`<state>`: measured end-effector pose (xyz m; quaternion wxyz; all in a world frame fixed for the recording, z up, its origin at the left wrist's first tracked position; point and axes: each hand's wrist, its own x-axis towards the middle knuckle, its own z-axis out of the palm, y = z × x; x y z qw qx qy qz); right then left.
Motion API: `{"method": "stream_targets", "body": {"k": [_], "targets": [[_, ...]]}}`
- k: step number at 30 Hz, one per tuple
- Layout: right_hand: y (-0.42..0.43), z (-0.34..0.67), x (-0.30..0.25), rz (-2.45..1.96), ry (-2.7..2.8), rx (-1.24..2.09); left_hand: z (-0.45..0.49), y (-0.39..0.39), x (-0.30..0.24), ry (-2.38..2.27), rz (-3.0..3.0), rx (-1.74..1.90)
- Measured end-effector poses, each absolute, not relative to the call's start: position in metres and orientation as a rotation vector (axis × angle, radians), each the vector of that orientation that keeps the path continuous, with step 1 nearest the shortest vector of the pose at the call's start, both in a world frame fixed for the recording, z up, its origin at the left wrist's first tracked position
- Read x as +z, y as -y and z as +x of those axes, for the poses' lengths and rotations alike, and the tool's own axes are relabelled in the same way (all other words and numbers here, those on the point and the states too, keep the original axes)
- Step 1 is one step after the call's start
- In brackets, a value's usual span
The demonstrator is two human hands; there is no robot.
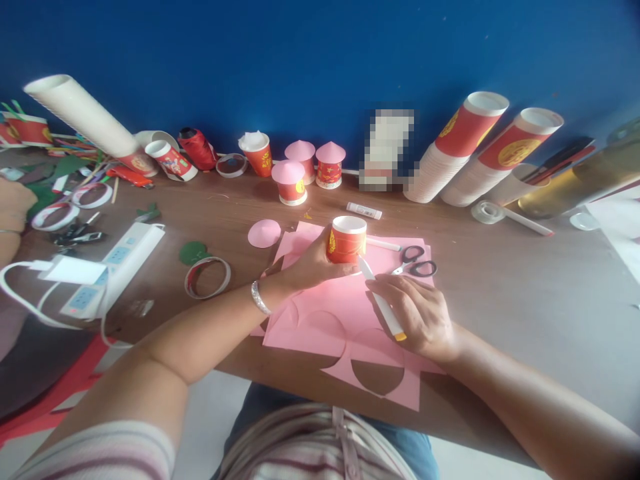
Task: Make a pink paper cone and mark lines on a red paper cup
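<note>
My left hand [311,265] is closed round a short red paper cup [347,240], holding it upright on a sheet of pink paper [330,313]. In my right hand [417,313] is a white pen-like stick with an orange end [383,303], its tip touching the paper at the foot of the cup. The pink sheet has round holes cut out of it. A pink paper disc [264,233] lies just left of the sheet. Small scissors [416,261] rest on the sheet's far right corner.
Three red cups with pink cone lids [293,181] stand at the back by the blue wall. Stacks of paper cups [463,143] lie at the right. A glue stick [364,211], tape roll [487,212], power strip [117,263] and cut rings [207,277] lie around. Another person's hand [13,207] is at far left.
</note>
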<state>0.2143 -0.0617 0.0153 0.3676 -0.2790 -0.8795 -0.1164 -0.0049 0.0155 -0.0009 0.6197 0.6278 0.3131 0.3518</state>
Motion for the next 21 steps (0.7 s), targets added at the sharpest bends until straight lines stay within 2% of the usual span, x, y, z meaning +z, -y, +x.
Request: {"method": "stream_targets", "body": {"k": [7,21], "targets": [[0.06,0.2166,0.0137,-0.77,2.25,-0.357,-0.0033,-0.0137,0.0077,-0.705,1.44,0.775],[0.0629,0.2153,0.0131,-0.69,2.243,-0.264,-0.0032,-0.0152,0.0018,-0.683,1.436,0.807]]}}
